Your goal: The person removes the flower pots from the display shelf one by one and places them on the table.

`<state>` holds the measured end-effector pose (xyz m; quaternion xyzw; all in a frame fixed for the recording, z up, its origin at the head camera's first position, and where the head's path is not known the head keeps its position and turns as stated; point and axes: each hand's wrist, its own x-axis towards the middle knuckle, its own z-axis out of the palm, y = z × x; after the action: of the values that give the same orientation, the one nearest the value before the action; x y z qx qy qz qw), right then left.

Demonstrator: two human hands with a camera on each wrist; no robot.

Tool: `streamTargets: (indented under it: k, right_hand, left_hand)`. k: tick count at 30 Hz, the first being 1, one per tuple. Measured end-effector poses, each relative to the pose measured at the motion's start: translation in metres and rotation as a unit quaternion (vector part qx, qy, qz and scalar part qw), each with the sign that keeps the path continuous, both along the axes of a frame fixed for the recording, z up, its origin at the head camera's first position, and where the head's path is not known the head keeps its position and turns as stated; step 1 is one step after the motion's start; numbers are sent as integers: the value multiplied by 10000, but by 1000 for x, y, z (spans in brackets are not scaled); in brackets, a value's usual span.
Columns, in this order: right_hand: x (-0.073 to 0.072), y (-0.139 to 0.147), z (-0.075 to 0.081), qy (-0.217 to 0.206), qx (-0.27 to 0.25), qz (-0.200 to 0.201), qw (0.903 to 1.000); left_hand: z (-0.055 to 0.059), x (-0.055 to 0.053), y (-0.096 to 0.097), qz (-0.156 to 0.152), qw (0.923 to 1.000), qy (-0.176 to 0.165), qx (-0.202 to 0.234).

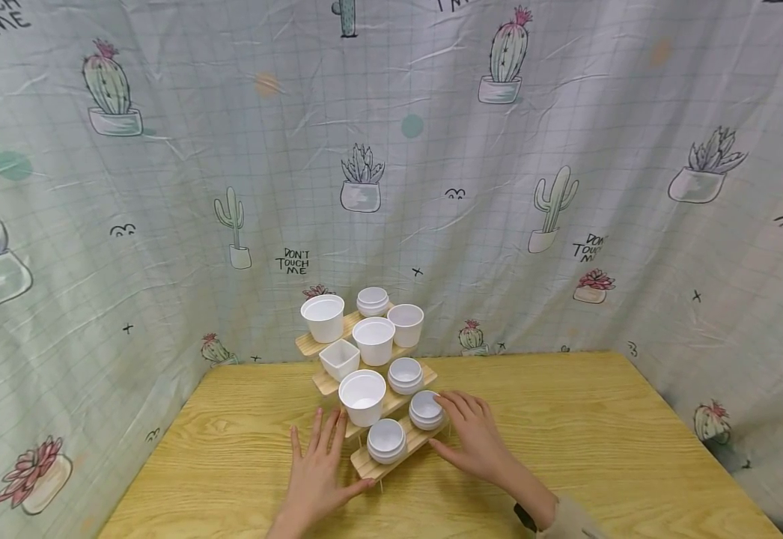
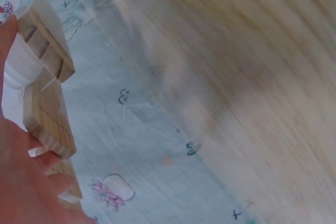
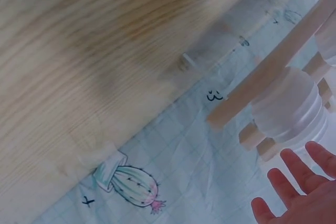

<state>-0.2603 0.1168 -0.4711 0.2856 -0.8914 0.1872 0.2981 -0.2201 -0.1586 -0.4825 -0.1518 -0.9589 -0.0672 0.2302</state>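
Wooden and tiered, a stand bearing white pots occupies a wood-grain table before a cactus-print cloth. The left hand, fingers spread, lies at the stand's left side, its thumb by the end of the lowest tier. The right hand, fingers extended, is just beside the right round pot on that tier; contact cannot be told. Neither hand grasps anything.

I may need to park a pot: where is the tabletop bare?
The tabletop is bare right of the right hand, and left of the left hand out to the curtain. Crowded: the stepped stand, with white pots on every tier.
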Motion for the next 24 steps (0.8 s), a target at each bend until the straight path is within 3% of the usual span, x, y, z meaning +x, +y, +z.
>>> streamTargets:
  k: [6,15,24]
  right_hand:
    - [-5,-7,1,-12,-22,-10,10000]
    - [-11,-19,1,-413,-43,-283,9987]
    - [-17,-25,-4,-354,58,-461,9983]
  left_hand:
    - [0,-1,1,25,10000,-12,-25]
    - [-4,-2,0,64,9997,-227,50]
    - [-1,-3,1,148,9996,-195,-142]
